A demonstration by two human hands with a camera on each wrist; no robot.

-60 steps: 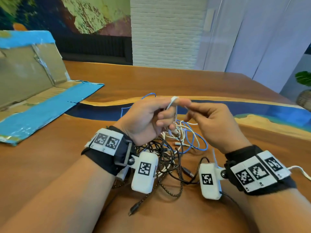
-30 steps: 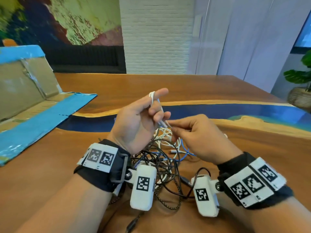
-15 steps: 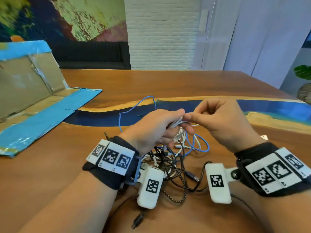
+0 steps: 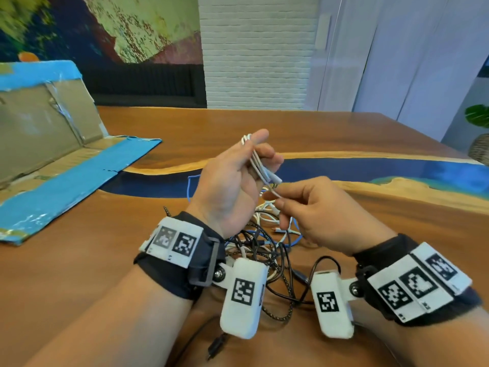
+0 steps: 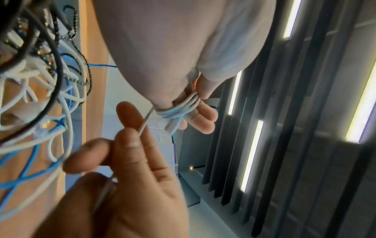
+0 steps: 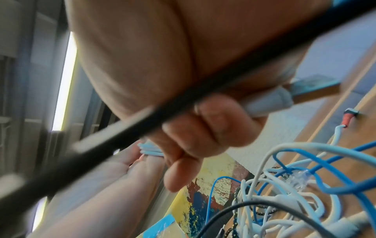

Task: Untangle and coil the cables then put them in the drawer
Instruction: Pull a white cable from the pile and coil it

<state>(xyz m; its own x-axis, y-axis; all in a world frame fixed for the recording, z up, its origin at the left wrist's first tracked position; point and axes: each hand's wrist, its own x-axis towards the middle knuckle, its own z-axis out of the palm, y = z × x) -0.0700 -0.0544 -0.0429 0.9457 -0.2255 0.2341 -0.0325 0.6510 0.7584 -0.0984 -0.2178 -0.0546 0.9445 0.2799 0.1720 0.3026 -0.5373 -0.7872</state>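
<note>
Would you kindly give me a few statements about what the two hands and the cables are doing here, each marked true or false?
1. The thin white cable is wound in several loops around the left hand's fingers. True.
2. The right hand rests flat and idle on the brown wooden table. False: it is raised and pinches a strand of the white cable.
3. The bright blue cable is coiled in the left hand. False: it lies in the tangled heap of cables on the table.
4. The heap includes thin black cables. True.
5. The blue-taped cardboard box holds coiled cables. False: no cable shows in it.
</note>
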